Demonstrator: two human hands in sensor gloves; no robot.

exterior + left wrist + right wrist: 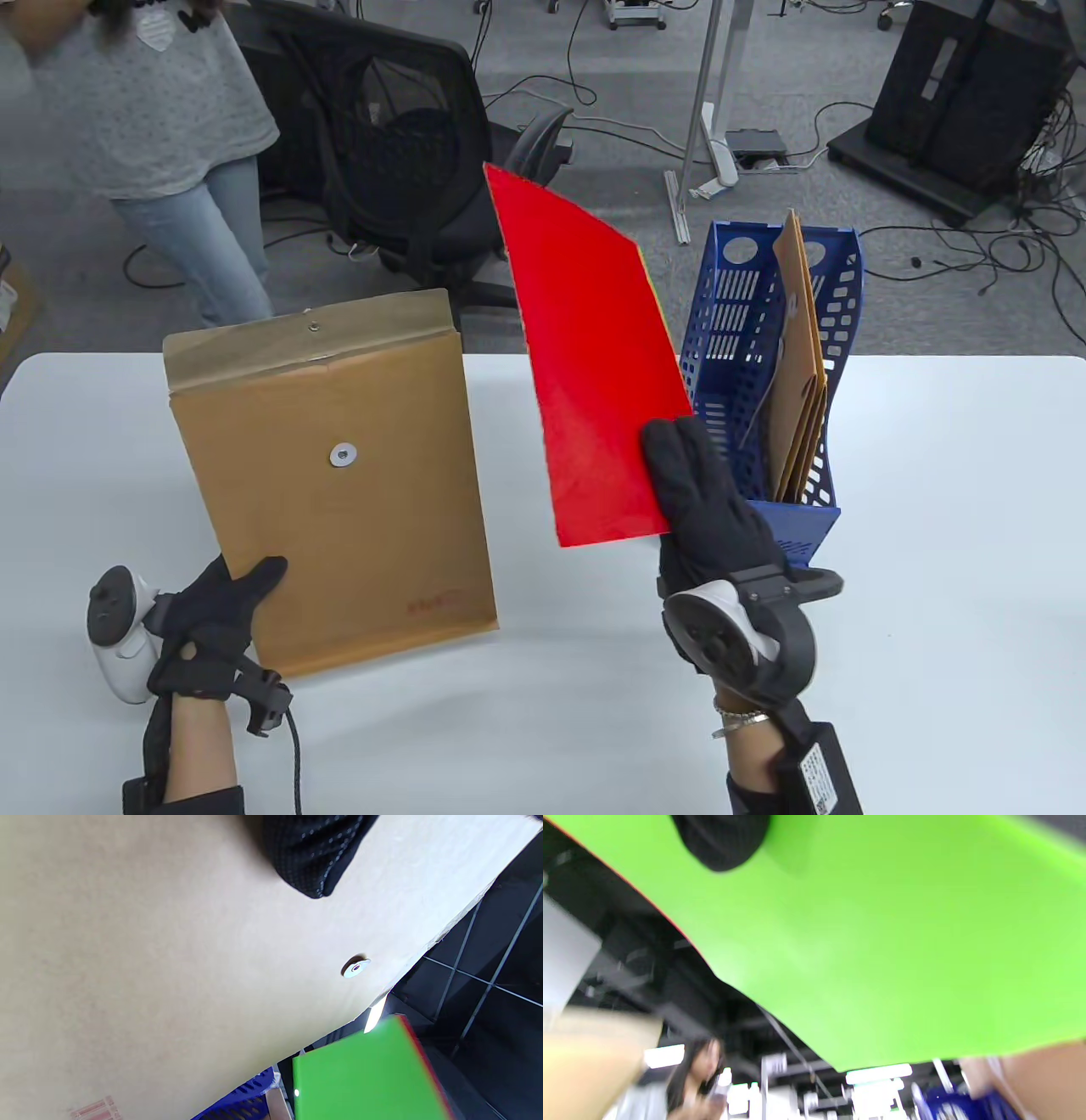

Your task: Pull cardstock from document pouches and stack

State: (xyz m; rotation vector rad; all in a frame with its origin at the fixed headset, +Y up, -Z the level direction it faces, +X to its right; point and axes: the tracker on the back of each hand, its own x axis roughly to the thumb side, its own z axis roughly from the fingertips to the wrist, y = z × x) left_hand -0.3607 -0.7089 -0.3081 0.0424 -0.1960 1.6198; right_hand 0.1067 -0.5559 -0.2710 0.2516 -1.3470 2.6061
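Right hand point(691, 484) pinching red-and-green cardstock point(590, 365) in mid-air, just left of the blue file rack point(747, 373). Left hand point(216, 615) gripping the pouch point(327, 484), flap up, further left. More pouches point(802, 356) waiting in the rack; no stack showing on the surface point(933, 526) yet.

The red stamp on the brown envelope point(331, 484) is illegible.
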